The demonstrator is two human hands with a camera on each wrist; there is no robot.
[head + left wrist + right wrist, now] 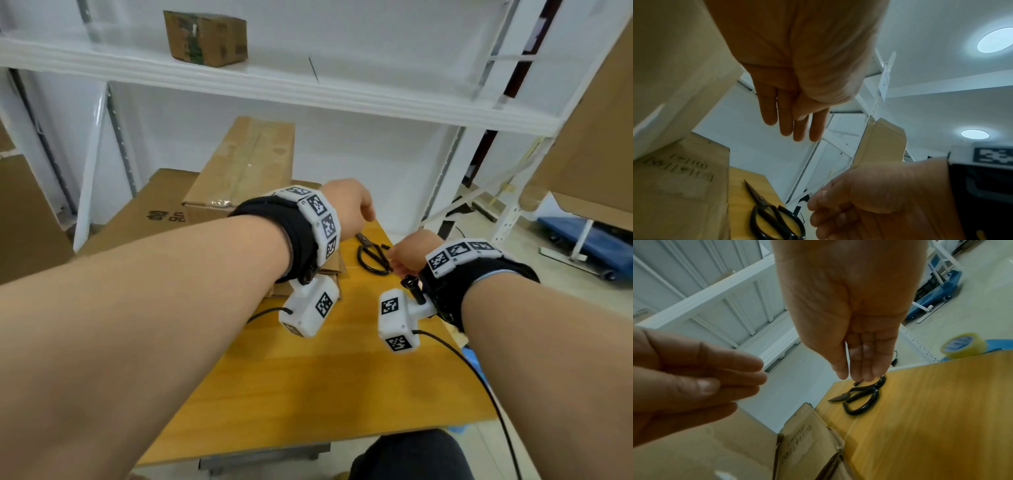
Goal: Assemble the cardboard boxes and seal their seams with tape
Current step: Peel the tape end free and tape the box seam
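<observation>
My left hand (354,209) hovers above the far end of the yellow table (308,383), its fingers (786,125) straight and holding nothing. My right hand (402,260) hangs just right of black scissors (373,258), fingertips (868,371) loosely bent over the handle loops (863,400), gripping nothing. A stack of flat cardboard boxes (144,219) lies on the table's left side, with a taped-up long box (246,164) on top. A roll of clear tape (962,345) rests on something blue beyond the table's right edge.
A white shelf rack (308,89) stands behind the table with a small cardboard box (205,37) on it. A large cardboard box (592,144) juts in at the right. A blue trolley (589,243) sits on the floor at right.
</observation>
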